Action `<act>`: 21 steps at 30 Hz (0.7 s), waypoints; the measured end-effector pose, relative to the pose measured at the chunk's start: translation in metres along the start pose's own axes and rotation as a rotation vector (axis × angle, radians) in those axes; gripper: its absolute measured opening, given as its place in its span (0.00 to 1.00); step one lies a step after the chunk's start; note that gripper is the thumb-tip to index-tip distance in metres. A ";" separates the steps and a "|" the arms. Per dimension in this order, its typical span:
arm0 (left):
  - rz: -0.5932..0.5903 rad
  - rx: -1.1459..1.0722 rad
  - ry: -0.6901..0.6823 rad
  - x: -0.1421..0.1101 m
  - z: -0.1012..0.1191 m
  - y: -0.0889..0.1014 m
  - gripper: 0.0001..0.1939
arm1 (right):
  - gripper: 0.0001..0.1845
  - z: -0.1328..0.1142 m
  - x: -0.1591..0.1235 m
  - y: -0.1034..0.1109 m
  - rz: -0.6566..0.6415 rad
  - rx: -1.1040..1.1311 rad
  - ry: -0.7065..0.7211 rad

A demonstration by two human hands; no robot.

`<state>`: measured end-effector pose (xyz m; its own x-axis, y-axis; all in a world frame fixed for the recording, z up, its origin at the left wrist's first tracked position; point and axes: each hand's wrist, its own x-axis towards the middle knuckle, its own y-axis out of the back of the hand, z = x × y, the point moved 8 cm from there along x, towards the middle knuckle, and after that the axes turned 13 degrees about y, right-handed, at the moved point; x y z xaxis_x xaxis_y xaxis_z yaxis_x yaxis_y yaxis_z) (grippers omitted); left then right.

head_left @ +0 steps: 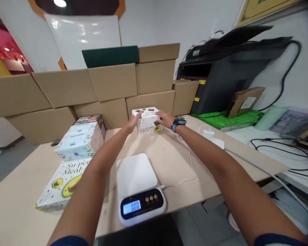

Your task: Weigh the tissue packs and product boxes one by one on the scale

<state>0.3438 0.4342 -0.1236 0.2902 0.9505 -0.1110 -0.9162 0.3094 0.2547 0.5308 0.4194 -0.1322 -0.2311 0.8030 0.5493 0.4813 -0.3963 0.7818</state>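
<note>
Wooden tabletop (pixel 169 160), backed by stacked cardboard boxes (pixel 113 82). Your left hand (pixel 134 123) and right hand (pixel 166 120) flank the white "Super Meal" carton (pixel 147 119), clamped between them atop an avocado-print carton (pixel 149 130), beyond the digital scale (pixel 136 174). Keep palms level, pressing both ends evenly.

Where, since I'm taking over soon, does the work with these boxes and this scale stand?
Done: the scale is on, reading 0.00. In hand: the upper white box, between left hand and right hand. Left: perhaps weighing, as the scale's plate is bare; how much, I can't tell.
</note>
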 end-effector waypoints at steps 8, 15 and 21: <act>0.223 0.475 -0.064 0.031 -0.024 0.009 0.23 | 0.24 0.014 0.006 -0.021 -0.024 -0.201 -0.079; 0.118 0.803 -0.223 -0.049 0.005 -0.004 0.43 | 0.38 -0.007 -0.021 -0.027 -0.022 -0.282 -0.120; -0.264 1.129 -0.547 -0.224 -0.007 0.006 0.37 | 0.39 -0.060 -0.057 -0.049 -0.121 -0.216 0.112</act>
<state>0.2718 0.2229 -0.1036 0.7480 0.6613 0.0567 -0.1501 0.0853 0.9850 0.4700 0.3659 -0.1840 -0.3741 0.8008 0.4677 0.2559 -0.3956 0.8820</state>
